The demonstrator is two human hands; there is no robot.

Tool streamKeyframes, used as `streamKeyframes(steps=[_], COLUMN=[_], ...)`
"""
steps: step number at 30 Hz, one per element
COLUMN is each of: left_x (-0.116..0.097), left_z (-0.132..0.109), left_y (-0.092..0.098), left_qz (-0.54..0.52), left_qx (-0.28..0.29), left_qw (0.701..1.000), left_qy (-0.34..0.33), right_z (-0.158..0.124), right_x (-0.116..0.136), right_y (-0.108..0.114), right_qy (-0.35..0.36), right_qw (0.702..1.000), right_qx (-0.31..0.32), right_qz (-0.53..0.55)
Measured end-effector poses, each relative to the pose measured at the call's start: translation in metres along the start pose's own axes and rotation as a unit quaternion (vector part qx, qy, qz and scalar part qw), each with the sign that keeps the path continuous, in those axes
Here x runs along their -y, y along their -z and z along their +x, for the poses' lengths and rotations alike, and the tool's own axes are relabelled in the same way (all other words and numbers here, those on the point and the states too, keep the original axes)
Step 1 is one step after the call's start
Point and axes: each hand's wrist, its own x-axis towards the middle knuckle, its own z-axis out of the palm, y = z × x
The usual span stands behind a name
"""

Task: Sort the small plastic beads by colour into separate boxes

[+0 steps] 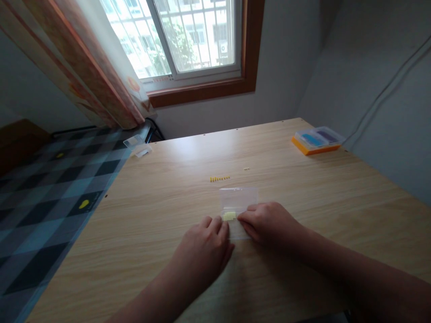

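A clear plastic sheet or shallow tray (238,196) lies flat on the table before me. On it sits a compact patch of tiny pale yellow pieces (230,216); their exact kind is too small to tell. My left hand (207,242) rests at the patch's lower left, its fingers curled and pressed together over the plastic's edge. From the other side my right hand (264,222) has thumb and fingertips closed in a pinch at the patch's right end. Whatever either hand grips is hidden by the fingers. Beyond the plastic stands a row of small deeper-yellow pieces (219,178).
A few tiny pale pieces (246,168) lie farther back. An orange-based case with a clear lid (317,140) is at the far right corner of the wooden table (151,197). Clear plastic containers (138,146) stand at the far left edge, beside a checked cloth (60,193).
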Motion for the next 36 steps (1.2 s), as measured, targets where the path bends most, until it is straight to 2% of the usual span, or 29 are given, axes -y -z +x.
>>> streamKeyframes(steps=[11,17,23,26,28,31,33,36], left_x=[0.004,0.015,0.020,0.020,0.021,0.021,0.022,0.024], left_z=[-0.004,-0.003,0.002,0.002,0.001,0.000,0.000,0.000], left_y=[0.005,0.005,0.001,0.002,0.003,0.003,0.003,0.001], left_qz=[-0.042,-0.088,-0.105,-0.105,-0.100,-0.095,-0.094,-0.093], left_qx=[0.010,-0.046,-0.057,-0.060,-0.063,-0.066,-0.072,-0.101], left_qw=[0.999,0.994,0.991,0.991,0.991,0.992,0.992,0.990], left_qy=[0.017,0.042,0.056,0.054,0.055,0.056,0.050,0.040], right_z=[0.001,0.001,-0.002,-0.003,0.000,0.008,0.016,0.030], right_x=[0.001,-0.002,-0.004,-0.018,-0.035,-0.069,-0.091,-0.112], right_y=[0.003,0.002,0.002,0.006,0.008,0.004,-0.003,-0.013], right_qy=[0.002,0.031,0.077,0.102,0.067,-0.058,-0.115,-0.156], right_qw=[1.000,0.999,0.993,0.971,0.943,0.893,0.879,0.895], right_qx=[0.007,-0.012,-0.091,-0.200,-0.294,-0.406,-0.417,-0.379], right_qz=[0.005,-0.003,0.009,0.086,0.142,0.184,0.203,0.177])
